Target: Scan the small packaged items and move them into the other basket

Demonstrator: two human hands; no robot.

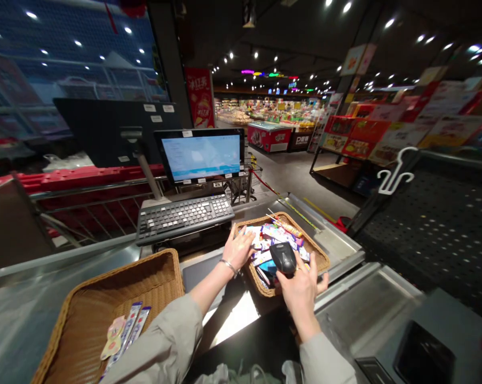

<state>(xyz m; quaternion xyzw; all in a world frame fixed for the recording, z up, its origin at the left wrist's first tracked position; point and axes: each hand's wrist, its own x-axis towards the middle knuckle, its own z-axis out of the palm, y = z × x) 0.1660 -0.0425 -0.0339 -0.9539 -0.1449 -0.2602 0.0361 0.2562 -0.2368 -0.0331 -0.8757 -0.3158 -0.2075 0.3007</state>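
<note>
My right hand (302, 288) has a black handheld barcode scanner (283, 257) between thumb and index finger, with the other fingers spread out. The scanner is over the near part of a wicker basket (318, 253) filled with small wrapped snack packets (275, 233). At the basket's left rim lies my left hand (239, 246), fingers stretched out over the packets; whether it pinches one is hidden. A larger wicker basket (80, 314) stands at the lower left, with a few slim blue-and-white packets (134, 325) and a yellow-and-pink item (113, 338) inside.
Behind the baskets are a keyboard (184, 214) and a lit monitor (203, 154). A second screen (112, 133) shows its back at the left. A metal counter (345, 248) runs along the right. A dark perforated panel (433, 224) carries white hooks (395, 173).
</note>
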